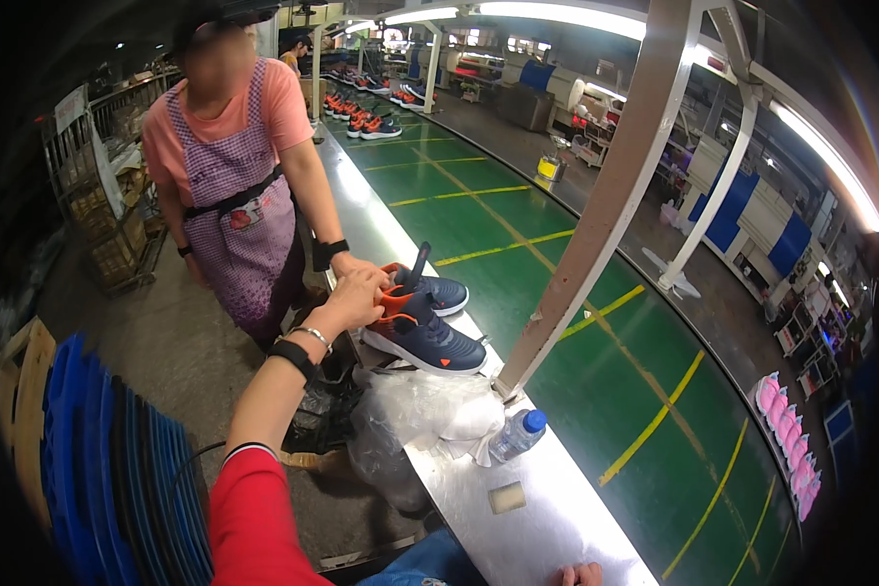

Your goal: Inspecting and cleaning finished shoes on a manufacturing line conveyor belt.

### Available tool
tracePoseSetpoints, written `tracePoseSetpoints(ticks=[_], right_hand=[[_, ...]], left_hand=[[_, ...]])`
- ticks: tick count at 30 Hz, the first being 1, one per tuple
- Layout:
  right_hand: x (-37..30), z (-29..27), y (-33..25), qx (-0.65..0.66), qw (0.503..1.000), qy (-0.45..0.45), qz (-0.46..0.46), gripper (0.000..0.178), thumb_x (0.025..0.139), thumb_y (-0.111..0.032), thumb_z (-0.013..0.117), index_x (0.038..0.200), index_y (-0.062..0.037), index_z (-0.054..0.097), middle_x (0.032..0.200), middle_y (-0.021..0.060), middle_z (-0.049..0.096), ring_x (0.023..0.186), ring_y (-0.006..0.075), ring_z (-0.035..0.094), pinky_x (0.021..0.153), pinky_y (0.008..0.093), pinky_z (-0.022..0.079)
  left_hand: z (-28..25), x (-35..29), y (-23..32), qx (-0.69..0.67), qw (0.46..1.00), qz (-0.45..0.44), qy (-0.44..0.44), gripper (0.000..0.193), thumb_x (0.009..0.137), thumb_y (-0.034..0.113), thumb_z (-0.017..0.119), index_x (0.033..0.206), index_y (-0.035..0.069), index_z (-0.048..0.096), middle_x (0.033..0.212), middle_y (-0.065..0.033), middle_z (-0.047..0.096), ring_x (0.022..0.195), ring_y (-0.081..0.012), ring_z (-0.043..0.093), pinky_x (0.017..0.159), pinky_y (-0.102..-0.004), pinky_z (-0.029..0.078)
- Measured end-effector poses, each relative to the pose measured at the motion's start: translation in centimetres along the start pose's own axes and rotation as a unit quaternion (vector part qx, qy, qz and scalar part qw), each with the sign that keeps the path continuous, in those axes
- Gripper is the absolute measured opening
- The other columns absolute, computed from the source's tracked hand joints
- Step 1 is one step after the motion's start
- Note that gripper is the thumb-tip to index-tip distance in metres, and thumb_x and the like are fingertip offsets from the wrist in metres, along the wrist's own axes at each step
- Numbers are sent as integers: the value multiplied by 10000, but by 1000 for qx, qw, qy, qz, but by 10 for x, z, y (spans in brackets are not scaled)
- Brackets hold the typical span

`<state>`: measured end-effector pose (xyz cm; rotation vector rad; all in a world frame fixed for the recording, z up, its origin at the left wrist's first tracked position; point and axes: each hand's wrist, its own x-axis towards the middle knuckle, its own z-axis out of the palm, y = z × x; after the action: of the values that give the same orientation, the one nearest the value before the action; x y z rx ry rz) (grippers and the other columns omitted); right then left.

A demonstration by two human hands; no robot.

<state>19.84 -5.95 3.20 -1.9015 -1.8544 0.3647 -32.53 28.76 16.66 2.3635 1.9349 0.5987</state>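
My left hand [359, 299] reaches out to a pair of dark navy sneakers on the metal ledge. Its fingers are closed at the orange-lined heel of the nearer sneaker [430, 344], which has a white sole. Just behind it stands the other sneaker [447, 293], with a dark strap-like piece sticking up from its opening. A co-worker's hand [350, 265] meets mine at the heels and partly hides behind it. My right hand [581, 574] shows only as curled fingers resting on the ledge at the lower edge, with nothing seen in them.
A crumpled clear plastic bag [400, 420] and a blue-capped bottle [520, 436] lie near a steel post [596, 205]. Beyond the metal ledge [547, 508] runs a green conveyor [518, 220] with yellow lines. The co-worker [234, 146] stands left. Blue pallets [93, 459] stand at lower left.
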Motion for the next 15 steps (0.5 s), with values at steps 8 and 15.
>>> tracePoseSetpoints(ticks=[8,15], right_hand=[[12,-1,-14,-13,999,35,7,180,820,-174,545,702,-39,529,709,180,507,693,369,473,625,447,374],[13,4,-7,-62,997,46,-20,136,813,-138,549,710,-54,523,697,157,494,638,325,481,574,409,412]], left_hand=[[52,66,-6,194,975,-65,-92,775,603,215,756,1202,-22,326,972,-162,630,1047,-289,531,895,-398,367],[69,66,-27,50,994,-100,-22,633,662,152,669,1173,40,313,832,-219,609,807,-379,604,711,-434,479]])
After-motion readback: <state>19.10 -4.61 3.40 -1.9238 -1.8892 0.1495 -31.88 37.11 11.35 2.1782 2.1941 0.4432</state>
